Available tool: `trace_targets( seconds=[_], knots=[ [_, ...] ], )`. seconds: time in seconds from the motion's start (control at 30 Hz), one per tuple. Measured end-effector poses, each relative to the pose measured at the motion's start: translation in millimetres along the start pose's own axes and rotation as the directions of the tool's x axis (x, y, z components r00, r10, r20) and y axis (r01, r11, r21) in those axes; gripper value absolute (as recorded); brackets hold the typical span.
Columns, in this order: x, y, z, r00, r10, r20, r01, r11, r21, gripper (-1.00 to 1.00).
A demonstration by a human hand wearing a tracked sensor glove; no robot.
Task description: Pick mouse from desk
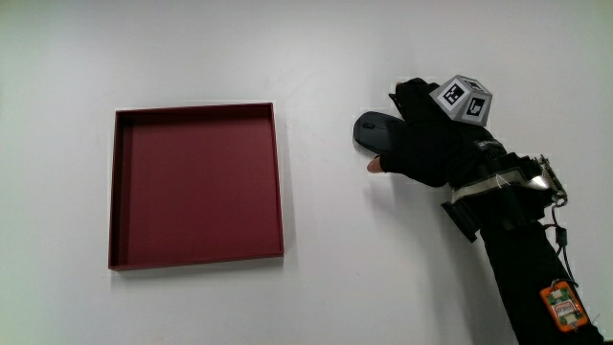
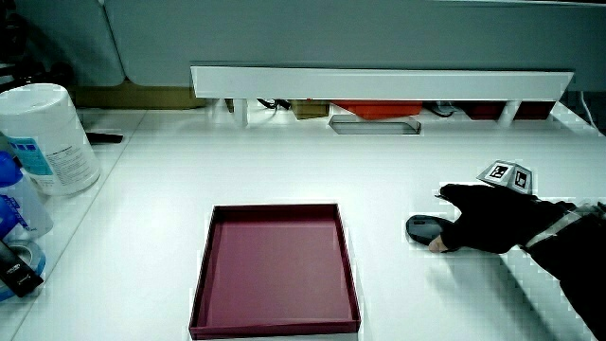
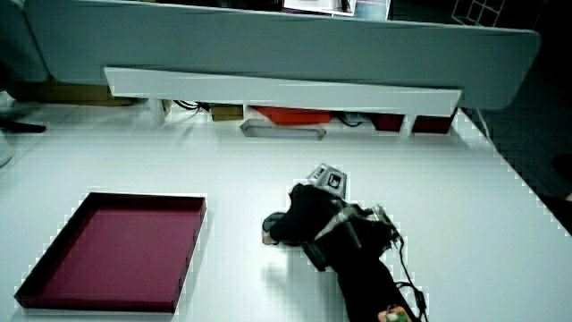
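A dark grey mouse [image 1: 372,129] lies on the white table beside the dark red tray [image 1: 196,110]. The black-gloved hand [image 1: 421,144] rests on top of it, with the patterned cube [image 1: 463,97] on its back. The thumb presses one flank of the mouse and the fingers curl round the other, so only the end nearest the tray shows. In both side views the hand [image 2: 488,227] [image 3: 308,215] covers most of the mouse [image 2: 421,227] [image 3: 272,224], which still sits on the table. The forearm runs back toward the person.
The shallow red tray [image 2: 275,210] [image 3: 143,195] holds nothing. A white wipes canister [image 2: 47,137] and a blue bottle [image 2: 11,189] stand at the table's edge. A low white partition shelf [image 2: 379,80] [image 3: 281,89] runs along the table, with a grey tray [image 2: 374,125] under it.
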Motion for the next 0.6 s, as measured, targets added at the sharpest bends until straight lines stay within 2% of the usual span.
trace_targets(
  seconds=[0.17,0.33,0.53,0.6],
  knots=[
    [7.7,8,-3.9,0.999,-0.036,0.003,0.036,0.9993,-0.011,0.0],
    [11.5,11,-6.6,0.999,-0.045,-0.01,0.045,0.9985,-0.033,0.0],
    [12.7,12,-7.3,0.999,-0.053,0.009,0.053,0.9986,-0.001,0.0],
    [8.7,9,-5.3,0.999,-0.039,0.008,0.039,0.9991,0.017,0.12]
  ],
)
